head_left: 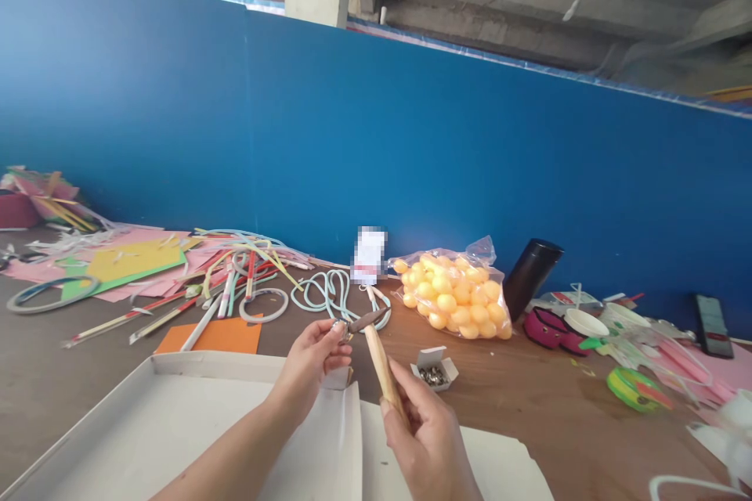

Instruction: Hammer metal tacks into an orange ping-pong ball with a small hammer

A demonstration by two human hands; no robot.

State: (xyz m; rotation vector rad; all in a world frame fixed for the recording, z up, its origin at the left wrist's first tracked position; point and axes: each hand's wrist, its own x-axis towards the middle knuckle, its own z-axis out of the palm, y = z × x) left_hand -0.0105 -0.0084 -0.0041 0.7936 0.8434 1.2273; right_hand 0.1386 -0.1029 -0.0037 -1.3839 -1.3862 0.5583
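Note:
My left hand (314,356) is closed around the shiny metal end of a small tool with a dark pointed blade (367,319). Its exact kind is partly hidden by my fingers. In my right hand (426,430), fingers wrap around a pale wooden stick (381,368), which tilts up toward the left. The blade lies across the stick's upper end, seeming to meet it. Beneath both hands is an opened white cardboard box (252,415) with low walls. A small open carton of shiny metal tacks (433,376) stands just beyond my right hand.
Behind the hands lie a coiled light-blue cord (329,291) and a clear bag of orange balls (452,296). A black bottle (532,278) leans against the blue partition (411,133). Coloured paper (138,260) and tubes crowd the left; green tape (634,390) and a phone (714,325) are right.

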